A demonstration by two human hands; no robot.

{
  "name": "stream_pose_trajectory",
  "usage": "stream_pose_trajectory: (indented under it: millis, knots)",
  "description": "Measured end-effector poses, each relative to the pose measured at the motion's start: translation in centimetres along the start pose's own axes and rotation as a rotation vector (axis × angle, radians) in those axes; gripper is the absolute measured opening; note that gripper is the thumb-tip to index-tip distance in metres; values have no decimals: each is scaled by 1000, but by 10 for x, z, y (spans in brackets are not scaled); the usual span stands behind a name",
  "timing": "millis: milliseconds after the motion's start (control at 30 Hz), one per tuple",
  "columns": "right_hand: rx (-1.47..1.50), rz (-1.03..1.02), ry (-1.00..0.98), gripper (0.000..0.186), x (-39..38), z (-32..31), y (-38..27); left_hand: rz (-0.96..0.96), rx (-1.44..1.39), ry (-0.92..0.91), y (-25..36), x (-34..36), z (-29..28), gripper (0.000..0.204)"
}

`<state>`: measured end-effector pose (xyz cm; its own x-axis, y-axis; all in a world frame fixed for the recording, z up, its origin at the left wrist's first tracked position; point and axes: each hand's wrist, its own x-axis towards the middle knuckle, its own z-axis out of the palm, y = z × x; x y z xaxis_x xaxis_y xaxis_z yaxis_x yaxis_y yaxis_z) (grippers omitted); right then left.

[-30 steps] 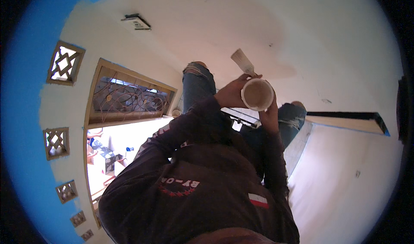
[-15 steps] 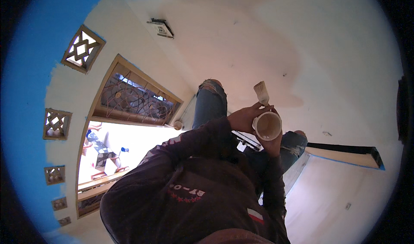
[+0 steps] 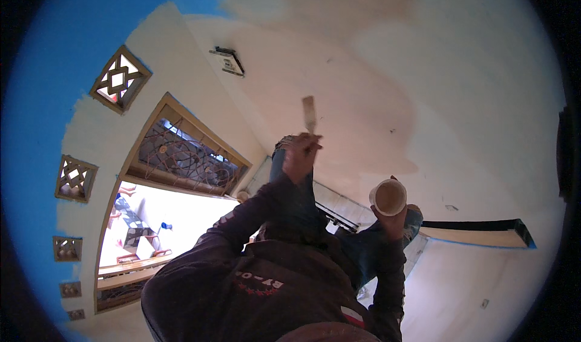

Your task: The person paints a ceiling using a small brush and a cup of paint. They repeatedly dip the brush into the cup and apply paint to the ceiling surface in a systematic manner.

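The left hand [image 3: 301,157] is closed around the lower end of a paintbrush [image 3: 309,113]. The brush's long axis runs straight up the picture from the fingers, with the bristle end farthest from the hand and close to the pale painted surface [image 3: 423,70]. Whether the bristles touch that surface cannot be told.

The right hand [image 3: 394,220] grips a small round cup [image 3: 388,197] from below. Its open mouth is turned towards the camera. The cup lies to the right of the brush hand and lower, apart from it, so the left hand is the nearer one to the painted surface.

The brush is narrow and flat, light in colour. The cup is pale with a cream inside. An arched window [image 3: 181,154] stands to the left.
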<state>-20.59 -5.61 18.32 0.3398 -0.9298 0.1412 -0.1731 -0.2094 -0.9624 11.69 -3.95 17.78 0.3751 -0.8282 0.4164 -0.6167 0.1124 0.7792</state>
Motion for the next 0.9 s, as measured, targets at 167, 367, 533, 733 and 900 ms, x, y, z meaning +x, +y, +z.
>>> stream_pose_trajectory:
  millis: [167, 367, 533, 733, 900]
  knots:
    - [-71, 54, 50, 73, -6, -10, 28, -142, -173, 215, -68, 44, -42, 9]
    - [-49, 108, 84, 69, -10, -4, 44, 128, 191, 394, -110, 118, -115, 40]
    - [-69, 80, 86, 68, -14, -8, 68, -27, 331, 296, -86, 192, -165, 38]
    - [-81, 110, 76, 68, -10, -5, 62, 55, 477, -66, -64, 275, -213, 44]
    - [-191, -74, -58, 67, 6, 0, 90, 121, 515, -32, -92, 324, -272, 56]
